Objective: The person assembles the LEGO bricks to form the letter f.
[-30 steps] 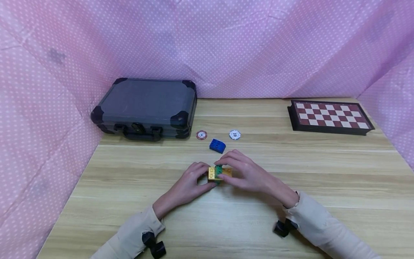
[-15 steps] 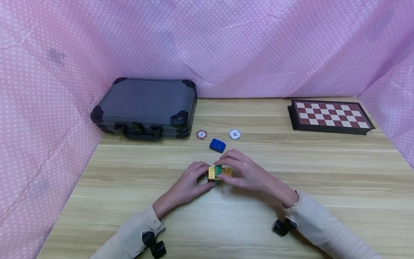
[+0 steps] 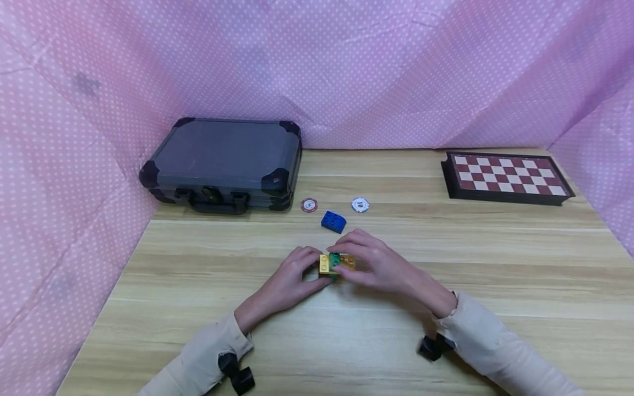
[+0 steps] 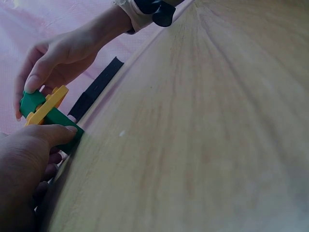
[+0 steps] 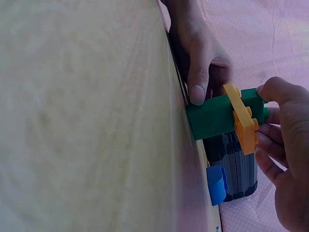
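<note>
Nearest the person, at the middle of the wooden table (image 3: 446, 341), both hands close on a small stack of toy bricks. The left hand (image 3: 287, 283) curls its fingers round the left end of the green brick (image 5: 212, 116), thumb tip pressed low on its side against the tabletop. The right hand (image 3: 381, 264) pinches the yellow plate (image 3: 327, 264) and the small green block above it from the right, fingers arched over the top.

The bricks look light, rigid and smooth, so they should be held by their flat side faces; the studs give little purchase, and a squeeze near an edge could tilt the plate. The stack sits between the two sets of fingertips, resting on the table.

Just beyond lies a blue brick (image 3: 333, 221), then a red poker chip (image 3: 309, 205) and a white poker chip (image 3: 360, 205). Farther back stand a dark carrying case (image 3: 223, 165) at the left and a folded chessboard (image 3: 505, 177) at the right.
</note>
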`<state>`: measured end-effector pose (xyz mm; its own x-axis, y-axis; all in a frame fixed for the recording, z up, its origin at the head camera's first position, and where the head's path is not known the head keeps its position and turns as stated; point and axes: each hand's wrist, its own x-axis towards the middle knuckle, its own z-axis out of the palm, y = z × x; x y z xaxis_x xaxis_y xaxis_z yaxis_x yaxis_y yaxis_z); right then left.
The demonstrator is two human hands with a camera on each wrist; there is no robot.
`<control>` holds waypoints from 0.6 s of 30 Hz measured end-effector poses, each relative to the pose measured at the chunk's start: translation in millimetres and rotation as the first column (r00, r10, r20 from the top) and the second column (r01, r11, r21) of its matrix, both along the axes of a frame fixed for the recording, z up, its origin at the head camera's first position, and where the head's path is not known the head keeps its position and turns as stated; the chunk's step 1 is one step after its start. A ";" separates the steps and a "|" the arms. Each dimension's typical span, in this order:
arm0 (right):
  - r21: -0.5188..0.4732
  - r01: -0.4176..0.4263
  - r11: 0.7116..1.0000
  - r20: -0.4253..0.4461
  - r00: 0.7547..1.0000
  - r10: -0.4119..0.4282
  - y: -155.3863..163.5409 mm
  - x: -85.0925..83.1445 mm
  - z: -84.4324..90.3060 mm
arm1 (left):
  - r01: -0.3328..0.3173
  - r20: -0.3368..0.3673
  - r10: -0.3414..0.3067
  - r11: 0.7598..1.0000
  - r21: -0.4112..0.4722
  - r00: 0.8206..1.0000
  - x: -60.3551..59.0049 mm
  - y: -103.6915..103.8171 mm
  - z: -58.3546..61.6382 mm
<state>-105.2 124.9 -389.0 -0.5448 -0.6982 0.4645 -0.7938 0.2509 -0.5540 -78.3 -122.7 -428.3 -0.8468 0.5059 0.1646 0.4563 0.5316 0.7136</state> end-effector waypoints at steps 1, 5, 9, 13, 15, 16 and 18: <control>-0.002 -0.002 1.000 -0.008 1.000 0.002 -0.2 -0.3 0.4 | 0.002 0.000 -0.002 1.000 0.001 1.000 0.0 0.0 0.4; -0.003 -0.014 1.000 -0.045 0.999 0.014 -1.4 -1.8 1.4 | 0.001 0.004 -0.001 1.000 0.001 1.000 -0.1 0.0 1.1; 0.004 -0.020 1.000 -0.066 0.998 0.020 -2.4 -2.5 2.4 | -0.003 0.006 0.003 1.000 0.001 1.000 -0.5 0.0 0.5; 0.012 -0.012 1.000 -0.053 0.998 0.013 -2.0 -1.5 2.3 | -0.003 0.008 0.003 1.000 -0.001 1.000 -0.2 0.2 0.5; 0.018 -0.007 1.000 -0.046 0.999 0.008 -1.3 -0.7 2.0 | -0.001 0.012 0.001 1.000 0.000 1.000 -0.1 0.4 0.7; 0.019 -0.006 1.000 -0.042 0.999 0.007 -0.9 -0.7 1.4 | -0.001 0.013 0.001 1.000 -0.001 1.000 0.0 0.5 1.3; 0.024 -0.006 1.000 -0.042 0.999 0.007 -0.5 -0.7 1.2 | -0.003 0.014 0.003 1.000 -0.003 1.000 -0.2 0.5 1.7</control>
